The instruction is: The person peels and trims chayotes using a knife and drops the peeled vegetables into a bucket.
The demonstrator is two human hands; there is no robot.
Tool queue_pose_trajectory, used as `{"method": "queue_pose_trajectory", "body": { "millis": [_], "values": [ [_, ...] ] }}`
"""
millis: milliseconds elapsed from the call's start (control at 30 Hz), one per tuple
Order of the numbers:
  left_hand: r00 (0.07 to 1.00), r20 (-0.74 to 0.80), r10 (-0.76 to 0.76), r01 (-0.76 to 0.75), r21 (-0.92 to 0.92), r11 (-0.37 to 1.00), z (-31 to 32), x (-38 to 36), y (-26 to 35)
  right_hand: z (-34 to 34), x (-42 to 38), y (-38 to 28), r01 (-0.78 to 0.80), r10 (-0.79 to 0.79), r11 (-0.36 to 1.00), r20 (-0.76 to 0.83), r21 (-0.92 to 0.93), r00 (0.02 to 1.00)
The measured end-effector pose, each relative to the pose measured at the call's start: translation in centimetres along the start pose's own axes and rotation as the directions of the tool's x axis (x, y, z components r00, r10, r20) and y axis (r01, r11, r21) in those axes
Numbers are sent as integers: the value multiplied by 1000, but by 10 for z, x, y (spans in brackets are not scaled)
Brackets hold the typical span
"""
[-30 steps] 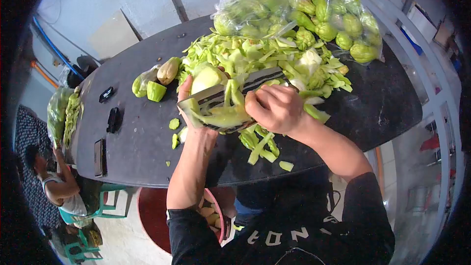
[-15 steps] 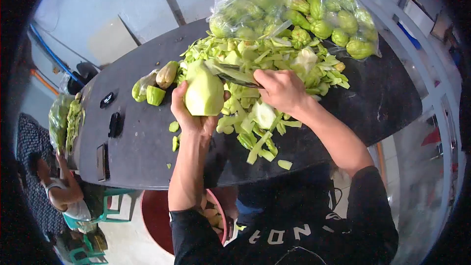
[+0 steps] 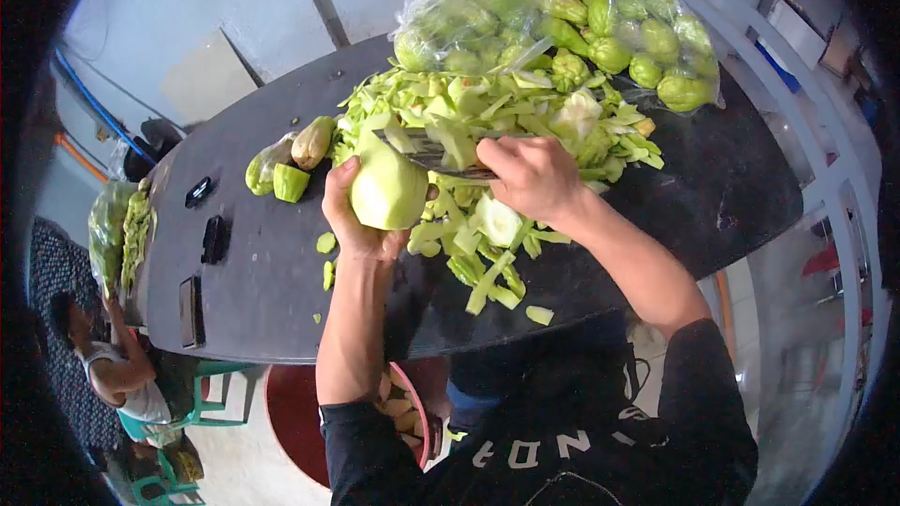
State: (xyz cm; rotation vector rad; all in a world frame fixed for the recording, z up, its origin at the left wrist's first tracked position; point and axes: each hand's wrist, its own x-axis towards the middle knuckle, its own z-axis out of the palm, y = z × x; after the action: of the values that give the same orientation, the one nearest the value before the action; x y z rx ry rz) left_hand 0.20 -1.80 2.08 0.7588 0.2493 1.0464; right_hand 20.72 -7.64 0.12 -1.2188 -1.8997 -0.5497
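My left hand [image 3: 354, 215] is wrapped round a pale green, peeled chayote [image 3: 386, 189], held up over the table. My right hand [image 3: 536, 178] grips a knife [image 3: 436, 152], its handle hidden in my fist. The dark blade lies against the chayote's upper right side, and pieces of green peel cling to it. Behind and below both hands spreads a heap of green peelings [image 3: 469, 94] on the dark table [image 3: 272, 281]. A cut pale slice [image 3: 498, 222] rests on the near part of the heap.
A clear plastic bag of chayotes [image 3: 656, 42] stands at the back right. Whole chayotes [image 3: 312, 142] and a cut piece [image 3: 291, 184] lie left of the heap. Small black objects [image 3: 216, 239] and a phone-like item [image 3: 191, 311] sit farther left. Below is a red tub [image 3: 291, 431]; another person [image 3: 122, 375] sits left.
The knife blade has moved left and up across the top of the chayote, with my right hand following slightly. The chayote appears a little more tilted in my left hand.
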Motion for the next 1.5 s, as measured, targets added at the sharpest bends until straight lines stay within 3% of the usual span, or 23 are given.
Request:
{"method": "queue_pose_trajectory", "body": {
  "millis": [167,233,267,367,400,500,533,567,600,633,700,767,833,867,933,1100,1167,1233,1367,1500],
  "values": [
    [998,62,-5,2,50,999,7,-7,2,-11,3,-8,29,-29,999,38,14,999],
    [997,73,-38,34,54,998,-4,-6,1,6,2,3,-164,167,986,111,-31,980],
    [993,96,-61,55,56,997,-6,-4,0,4,4,10,-326,328,944,237,-48,914],
    [992,113,-47,57,-84,995,-4,1,-3,-4,2,16,-350,375,927,286,-136,882],
    [998,22,-62,64,-116,991,2,2,-3,-5,2,14,-374,397,918,283,-135,873],
    [985,-128,-117,95,-172,981,-5,8,-1,-3,2,2,-295,292,955,206,-18,934],
    [991,-68,-119,104,-191,976,-12,10,-1,-1,2,-2,-295,290,956,205,-10,935],
    [991,-70,-115,100,-188,977,-13,11,-1,1,1,-5,-166,166,986,121,-10,979],
    [978,-189,-88,57,-166,984,-11,11,-1,1,1,-9,-38,39,999,38,-23,999],
    [951,-303,-59,17,-140,990,-10,12,-1,-1,2,-14,-38,38,999,38,-22,999],
    [966,-248,-75,38,-151,988,-12,9,-2,-6,4,-25,126,-126,990,-9,-64,992],
    [986,-130,-105,82,-167,982,-14,6,-3,-4,4,-31,172,-178,978,-35,-120,983],
    [988,-112,-109,94,-132,987,-8,4,-3,-5,7,-37,232,-243,963,-66,-139,968],
    [981,-173,-82,61,-123,991,-1,2,-5,-6,8,-37,261,-276,951,-78,-163,958],
    [963,-264,-54,26,-110,994,10,0,-6,-4,7,-38,250,-269,949,-82,-191,960],
    [962,-263,-72,43,-115,992,4,-2,-8,-5,5,-37,241,-261,942,-55,-233,964],
    [954,-295,-59,15,-149,989,4,-4,-10,-4,5,-31,171,-179,972,-38,-161,983],
    [977,-214,-23,2,-96,995,5,-1,-7,-1,2,-25,142,-150,969,-22,-204,988],
    [968,-252,0,-30,-116,993,8,-1,-4,-6,2,-24,90,-88,986,21,-140,996],
    [987,-159,-16,7,-55,998,4,-1,0,-1,3,-6,10,-12,991,-14,-130,1000]
  ]
}}
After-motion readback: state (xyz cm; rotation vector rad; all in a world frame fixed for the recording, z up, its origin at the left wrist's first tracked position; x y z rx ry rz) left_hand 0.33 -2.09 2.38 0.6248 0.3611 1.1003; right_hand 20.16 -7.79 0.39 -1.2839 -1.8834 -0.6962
